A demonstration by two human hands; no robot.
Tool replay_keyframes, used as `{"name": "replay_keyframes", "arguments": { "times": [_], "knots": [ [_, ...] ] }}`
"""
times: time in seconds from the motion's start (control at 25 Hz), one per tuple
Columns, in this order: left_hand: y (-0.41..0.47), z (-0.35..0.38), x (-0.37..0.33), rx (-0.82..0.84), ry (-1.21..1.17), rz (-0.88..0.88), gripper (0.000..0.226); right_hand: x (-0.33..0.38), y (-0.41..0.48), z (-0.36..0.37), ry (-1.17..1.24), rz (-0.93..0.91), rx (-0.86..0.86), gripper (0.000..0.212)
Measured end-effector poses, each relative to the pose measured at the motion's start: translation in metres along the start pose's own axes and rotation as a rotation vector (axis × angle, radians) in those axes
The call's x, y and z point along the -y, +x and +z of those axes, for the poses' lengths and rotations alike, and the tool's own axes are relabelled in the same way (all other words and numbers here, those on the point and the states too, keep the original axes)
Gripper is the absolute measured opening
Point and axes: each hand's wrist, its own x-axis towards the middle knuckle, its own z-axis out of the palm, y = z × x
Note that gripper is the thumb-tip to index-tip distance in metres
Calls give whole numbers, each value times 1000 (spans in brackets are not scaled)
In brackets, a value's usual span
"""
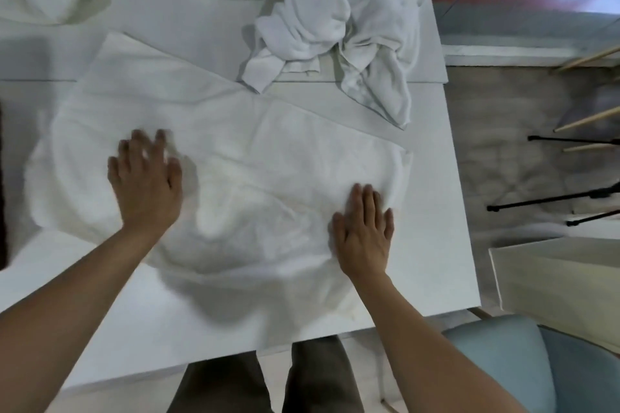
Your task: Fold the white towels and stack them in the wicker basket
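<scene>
**Two open hands pressed flat on a spread towel**

Both forearms reach in from the near edge of the tabletop (201, 329), palms down. The left hand (146, 174) rests on the left part of the towel (255, 157), its fingers straight, slightly splayed, pointing toward the far edge and motion-blurred. The right hand (364, 228) lies on the towel's near right corner, close to the right edge, with fingers straight and held together; neither hand grasps anything.

The towel covers the near half of the tabletop. Its long axis runs left to right on a slant, the left end lying farther from the near edge. It is white, wrinkled between the hands, with a rounded, blurred near border. Crumpled towels (302, 23) lie heaped near the far right corner.
</scene>
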Motion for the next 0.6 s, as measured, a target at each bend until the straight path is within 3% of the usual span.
{"name": "replay_keyframes", "arguments": {
  "times": [0.16, 0.28, 0.36, 0.48, 0.6],
  "knots": [
    [-96, 4, -83, 10, -84, 228, 51, 0, 2, -2, -30, -14, 17, 70],
    [-181, 6, -152, 41, -271, 374, 18, -13, 8, -9, -16, -79, -17, 60],
    [-221, 12, -181, 114, -307, 416, 8, -30, 16, -16, 39, -155, -79, 48],
    [-253, 25, -198, 291, -219, 426, 38, -62, 34, -32, 139, -186, -161, 43],
    [-259, 33, -203, 315, -88, 459, 55, -79, 63, -51, 186, -100, -75, 49]
  ]
}}
